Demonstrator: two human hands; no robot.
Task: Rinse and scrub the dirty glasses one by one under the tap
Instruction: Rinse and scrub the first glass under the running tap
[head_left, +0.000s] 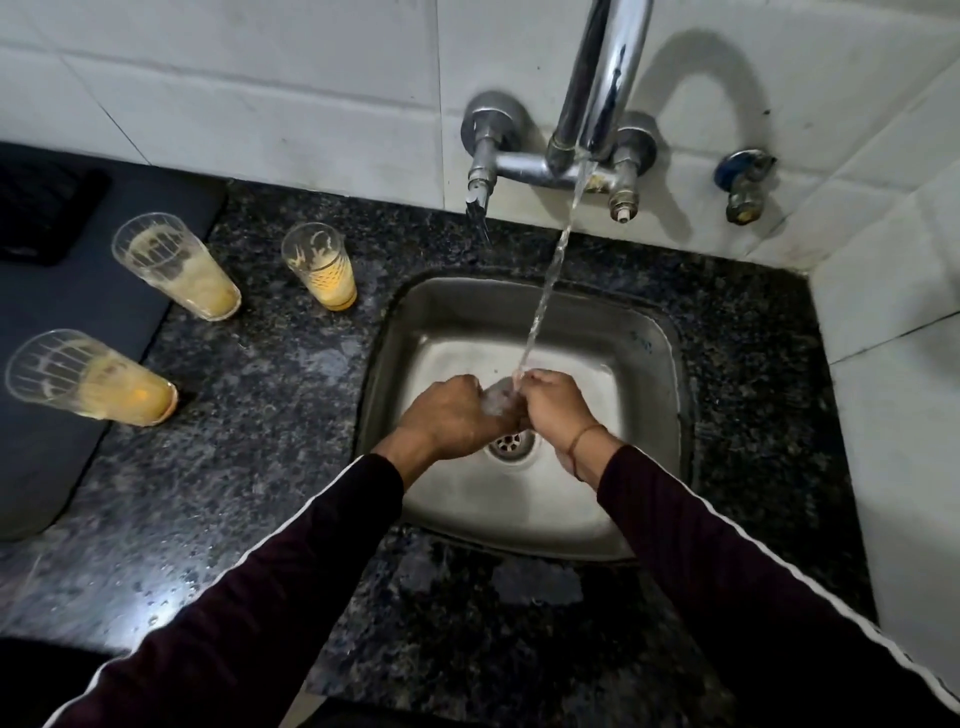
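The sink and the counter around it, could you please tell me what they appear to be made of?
The sink looks like brushed stainless steel: grey metal with a soft, dull sheen. The counter seems to be polished dark granite or a similar stone, judging by its black-and-grey speckle and glossy reflections.

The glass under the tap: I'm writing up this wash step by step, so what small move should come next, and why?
Probably keep turning the glass under the water stream while rubbing it. Both the left hand and right hand have a grip on it over the sink, and it looks wet and partly hidden, so whether it is clean cannot be told. Three dirty glasses wait on the counter.
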